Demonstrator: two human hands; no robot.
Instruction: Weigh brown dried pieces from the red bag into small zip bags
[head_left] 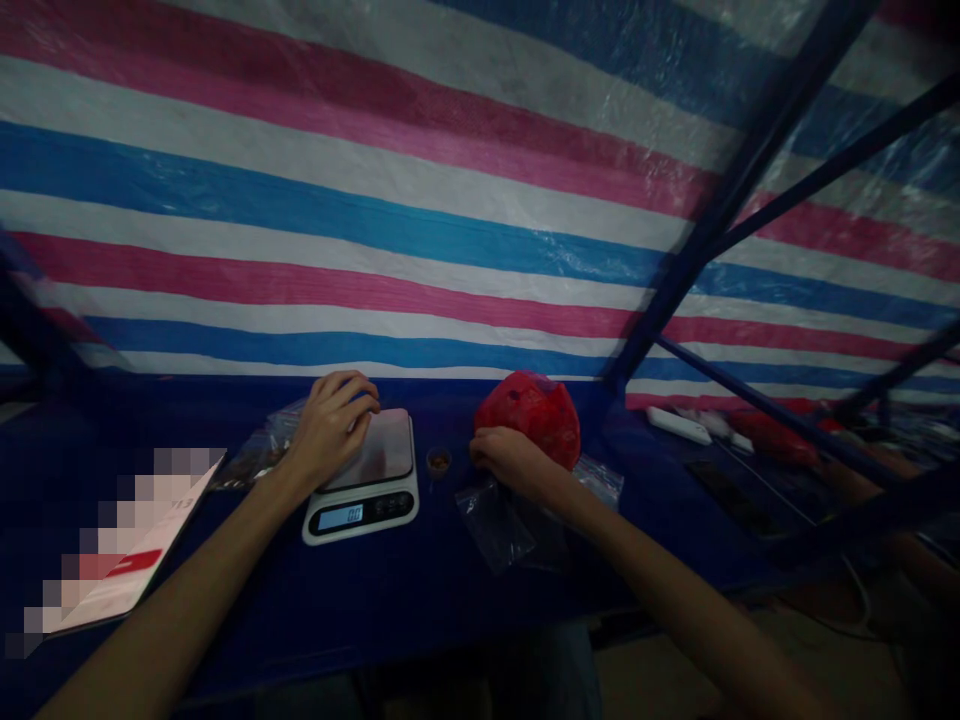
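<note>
A white digital scale (401,510) with a lit display reading about 0.0 stands on the blue table. Over the left side of its shiny weighing plate (394,445) is my left hand (334,425), fingers bent and slightly apart, with nothing visible in them. My right hand (510,455) is closed at the near left side of a red plastic bag (529,405); what its fingertips pinch is hidden. Between the scale and that hand sits a small round cup (438,461) with brownish bits inside. Clear empty-looking plastic bags (495,525) lie below my right wrist.
Clear bags with dark contents (259,450) lie left of the scale, near a tilted printed sheet (142,565). A blue metal frame (675,270) rises at right, before a striped sheet wall (375,210). Beyond it are a white device (679,425) and another person's arm (885,475).
</note>
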